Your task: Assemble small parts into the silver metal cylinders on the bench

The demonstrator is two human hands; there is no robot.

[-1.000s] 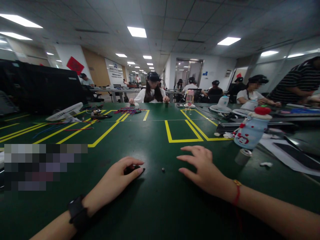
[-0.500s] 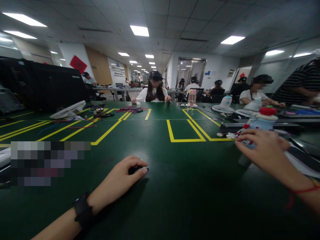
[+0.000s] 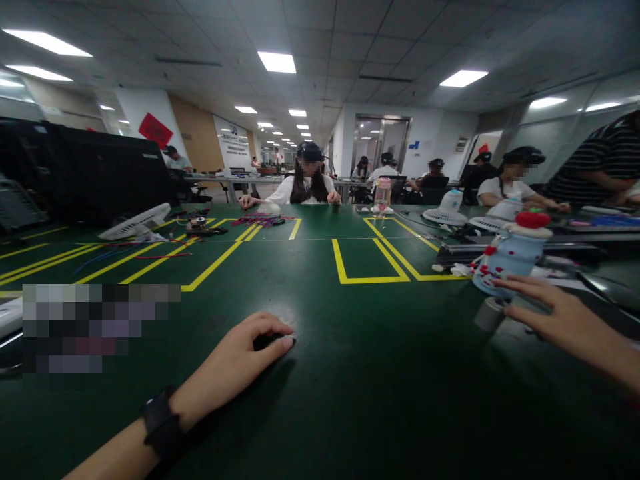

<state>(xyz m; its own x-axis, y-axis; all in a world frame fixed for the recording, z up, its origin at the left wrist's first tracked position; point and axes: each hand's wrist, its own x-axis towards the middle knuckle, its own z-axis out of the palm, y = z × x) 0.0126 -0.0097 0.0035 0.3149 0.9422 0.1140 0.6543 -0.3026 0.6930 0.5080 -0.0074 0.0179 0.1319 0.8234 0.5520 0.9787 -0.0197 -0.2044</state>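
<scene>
My left hand point(image 3: 245, 363) lies on the green table point(image 3: 350, 373), its fingers curled and the thumb close to the index fingertip. Something small and dark shows at the thumb tip, too little to name. On the right, my right hand point(image 3: 565, 313) is open, fingers stretched out and apart. Its fingertips reach in front of a light blue bottle point(image 3: 520, 257) with a red top and red decorations. Just below stands a short grey cylinder point(image 3: 489, 315), beside my right thumb; I cannot tell whether they touch.
White fans point(image 3: 447, 208) and dark metal rails point(image 3: 460, 257) lie at the right. Coloured wires point(image 3: 263, 220), a white fan head point(image 3: 135, 222) and a large black case point(image 3: 90, 167) are at the left. A pink bottle point(image 3: 383, 195) stands near a person point(image 3: 310, 187) seated opposite.
My right hand has drawn back right and lower, away from the bottle, uncovering it and the grey cylinder. My left hand has hardly moved. The person opposite has shifted one hand outward.
</scene>
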